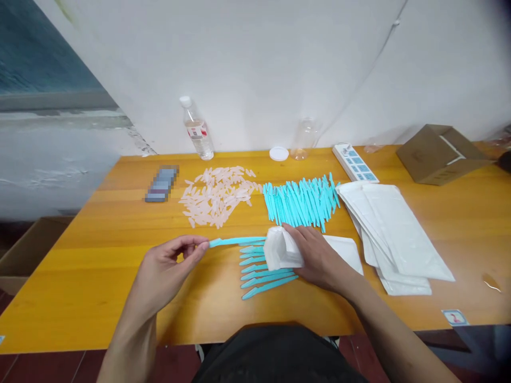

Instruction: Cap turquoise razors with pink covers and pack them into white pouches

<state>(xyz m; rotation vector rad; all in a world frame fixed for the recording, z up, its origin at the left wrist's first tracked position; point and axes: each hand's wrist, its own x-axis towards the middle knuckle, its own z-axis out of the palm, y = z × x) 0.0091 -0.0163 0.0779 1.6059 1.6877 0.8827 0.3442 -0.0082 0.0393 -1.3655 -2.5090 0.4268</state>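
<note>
Left hand (167, 266) pinches one teal razor (235, 242); right hand (315, 255) grips one white bag (281, 249) over six more teal razors (265, 276) lying on the surface (99, 255).

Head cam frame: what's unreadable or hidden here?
- Flat dark object, head view: pixelated, cannot be identified.
- White pouch opening: right hand covers it; contents unseen.
- Teal stick pinched by left hand: far end hidden behind the pouch.
- Bottle label: too small to read.
- Cardboard box: inside not visible.
</note>
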